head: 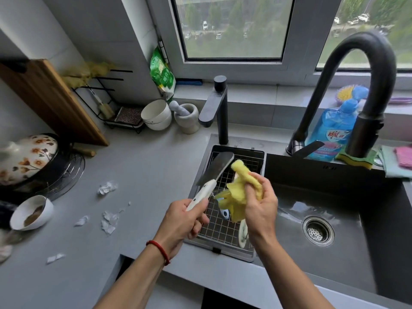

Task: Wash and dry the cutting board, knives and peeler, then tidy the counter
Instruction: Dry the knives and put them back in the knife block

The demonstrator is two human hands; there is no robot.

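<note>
My left hand (184,221) grips the white handle of a broad-bladed knife (215,169), whose blade points up and away over the wire rack (223,228) in the sink. My right hand (259,206) holds a yellow cloth (242,188) bunched just right of the blade; whether cloth and blade touch is unclear. Under the cloth a blue-and-white tool (225,213) and a second white handle (242,233) lie on the rack, partly hidden. The wooden cutting board (51,101) leans against the wall at the far left.
Crumpled paper scraps (107,188) litter the grey counter (138,175). A bowl with a spoon (31,214) and a floral pot lid (26,157) sit at left. The dark sink basin (334,208), black faucet (361,90), small tap (217,112), detergent bottle (332,132) and sponge (354,159) are at right.
</note>
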